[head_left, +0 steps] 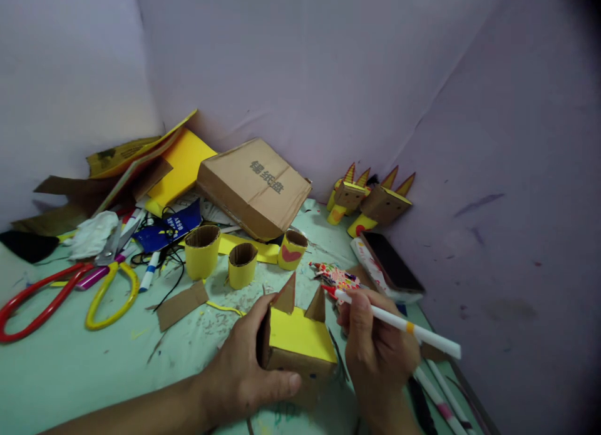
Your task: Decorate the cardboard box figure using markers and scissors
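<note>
A small cardboard box [298, 347] with a yellow top face and two brown triangular ears standing on its far edge is held at the near edge of the table, between the two hands. The left hand [248, 366] is wrapped around the box's left side, thumb laid along the front face. A white marker pen [399, 324] with a red tip is gripped in the closed fingers of the right hand [375, 347], its tip pointing left just beside the right ear.

Beyond the box three open cardboard rolls [203, 251] wrapped in yellow paper stand upright; nothing can be seen inside them, and a red heart is stuck on the rightmost. A flattened brown carton [253, 188] with printed characters lies tilted behind them. Two finished eared boxes [370, 200] are leaned against the wall, and a phone [392, 263] lies near them. At the left, yellow-handled scissors [113, 285] and red-handled scissors [37, 300] are spread among pens and scraps.

The pale green table [70, 366] is strewn with paper bits and is enclosed by lilac walls [328, 66].
</note>
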